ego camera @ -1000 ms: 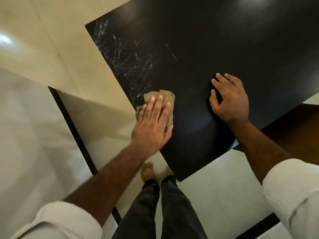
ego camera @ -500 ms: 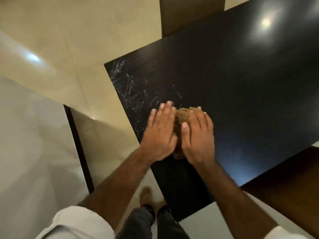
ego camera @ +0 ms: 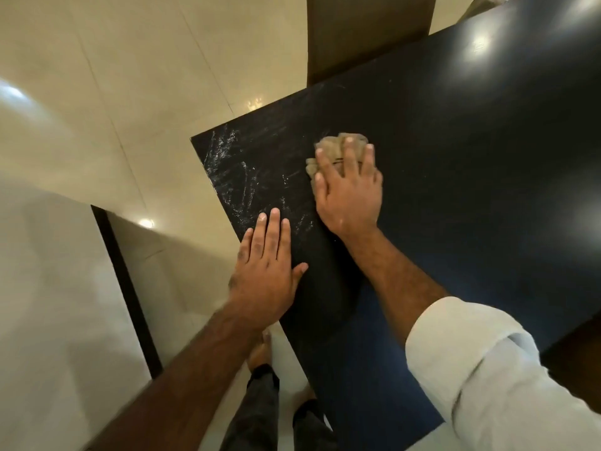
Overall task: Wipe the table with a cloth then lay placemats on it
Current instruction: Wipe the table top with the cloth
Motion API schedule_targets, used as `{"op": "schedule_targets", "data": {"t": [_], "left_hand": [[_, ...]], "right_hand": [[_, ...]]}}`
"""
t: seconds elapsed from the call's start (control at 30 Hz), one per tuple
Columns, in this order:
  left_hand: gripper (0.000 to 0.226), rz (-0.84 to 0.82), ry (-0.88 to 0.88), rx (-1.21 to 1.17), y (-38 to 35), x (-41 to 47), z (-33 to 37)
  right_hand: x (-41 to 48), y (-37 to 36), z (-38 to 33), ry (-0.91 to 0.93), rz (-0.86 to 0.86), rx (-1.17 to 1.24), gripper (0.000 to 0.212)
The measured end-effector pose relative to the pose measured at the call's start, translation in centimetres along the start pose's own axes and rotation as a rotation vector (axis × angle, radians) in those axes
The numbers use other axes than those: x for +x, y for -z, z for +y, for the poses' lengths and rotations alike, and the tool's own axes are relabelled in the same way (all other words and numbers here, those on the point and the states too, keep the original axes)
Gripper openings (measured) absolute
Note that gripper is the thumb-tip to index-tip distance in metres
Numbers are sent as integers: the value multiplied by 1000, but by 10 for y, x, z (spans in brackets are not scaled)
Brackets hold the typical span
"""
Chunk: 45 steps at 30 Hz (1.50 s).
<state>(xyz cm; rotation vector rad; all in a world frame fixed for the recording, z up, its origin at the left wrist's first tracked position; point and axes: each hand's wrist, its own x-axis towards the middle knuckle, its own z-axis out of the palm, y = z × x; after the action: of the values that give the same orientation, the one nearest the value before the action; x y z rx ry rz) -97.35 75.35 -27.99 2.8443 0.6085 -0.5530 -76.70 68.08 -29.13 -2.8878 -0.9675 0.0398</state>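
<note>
Seen from above, looking down past the chest to a glossy cream tiled floor (ego camera: 81,92) on the left, with a bright lamp reflection near the left edge. Lower left, a pale panel bordered by a dark strip (ego camera: 125,288) running down and to the right. At bottom centre, dark trousers (ego camera: 257,415) and a bare foot (ego camera: 260,348) standing on the tiles, just beside the table edge.

Moving right, a black table (ego camera: 471,206) set at an angle, its near-left corner streaked with whitish smears (ego camera: 240,177). Left hand (ego camera: 266,271) laid palm down at the table's left edge, fingers straight and close together, thumb out to the right, holding nothing; bare forearm leading back to the lower left.

Further right and further onto the table, right hand (ego camera: 349,193) pressed palm down on a crumpled tan cloth (ego camera: 338,146), fingers spread over it, gripping it against the surface. Cloth bunched mostly under the fingers, poking out past the fingertips and to their left, lying on the tabletop just right of the smeared patch. Right forearm crossing the table toward the lower right, ending in a rolled white sleeve (ego camera: 481,369).

Above the table's far edge, a brown chair back (ego camera: 367,34) standing against it. Far right, the dark tabletop carrying soft lamp reflections (ego camera: 478,48). No placemats on the table.
</note>
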Motion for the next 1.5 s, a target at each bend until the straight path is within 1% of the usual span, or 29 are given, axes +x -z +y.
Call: {"op": "schedule_targets", "data": {"t": [0.03, 0.13, 0.2, 0.27, 0.33, 0.4, 0.47, 0.5, 0.57, 0.63, 0.7, 0.77, 0.83, 0.9, 0.97, 1.03, 1.07, 1.17, 1.27, 1.33, 1.4, 1.5], "left_hand": [[102, -32, 2, 1, 5, 5, -7], [145, -69, -10, -10, 30, 34, -32], [167, -98, -37, -19, 49, 58, -42], [176, -167, -52, -46, 61, 72, -46], [179, -218, -52, -58, 66, 78, -45], [179, -257, -38, -58, 67, 79, -44], [181, -284, -17, -55, 69, 81, -42], [182, -291, -6, -55, 70, 84, -40], [185, -301, 10, -50, 72, 88, -38], [187, -323, 19, -53, 73, 89, -35], [188, -330, 17, -69, 72, 89, -35], [187, -317, 9, -69, 72, 88, -36], [187, -310, 14, -48, 72, 89, -35], [186, -317, 25, -26, 75, 90, -34], [186, -333, 25, -14, 77, 92, -32], [186, -344, 24, -27, 78, 94, -33], [186, -344, 23, -37, 78, 94, -32], [185, -337, 21, -53, 76, 94, -35], [185, -330, 10, -72, 74, 92, -36], [185, -311, 6, -73, 72, 89, -37], [185, -298, 5, -84, 71, 87, -38], [183, -258, 1, -120, 69, 82, -42]], "right_hand": [[-6, 0, -6, 59, -17, -4, 58], [-54, 4, 4, 170, -74, 7, 58], [-86, 10, 22, 169, -104, 10, 58], [-100, 15, 41, 116, -138, -13, 60], [-77, 16, 61, 0, -150, -28, 60], [-28, 12, 71, -135, -95, -34, 59], [36, 8, 62, -243, -37, -9, 61], [65, 6, 50, -262, -27, 8, 62], [101, 2, 14, -200, -25, 11, 64], [95, 1, -17, -49, -65, -1, 64], [56, 1, -28, 62, -99, 16, 64], [-1, 4, -18, 64, -111, 45, 63], [-48, 7, 9, -43, -131, 44, 63], [-55, 10, 45, -229, -108, 29, 63], [-20, 10, 75, -382, -40, -1, 63], [44, 10, 96, -442, -21, -1, 68], [80, 11, 102, -437, -15, 7, 70], [180, 11, 88, -340, -41, 23, 70], [219, 6, 26, -183, -60, 6, 69], [206, 2, -23, -31, -92, -12, 69], [167, -2, -55, 120, -133, -16, 69], [85, 4, -56, 259, -168, -22, 66]]}}
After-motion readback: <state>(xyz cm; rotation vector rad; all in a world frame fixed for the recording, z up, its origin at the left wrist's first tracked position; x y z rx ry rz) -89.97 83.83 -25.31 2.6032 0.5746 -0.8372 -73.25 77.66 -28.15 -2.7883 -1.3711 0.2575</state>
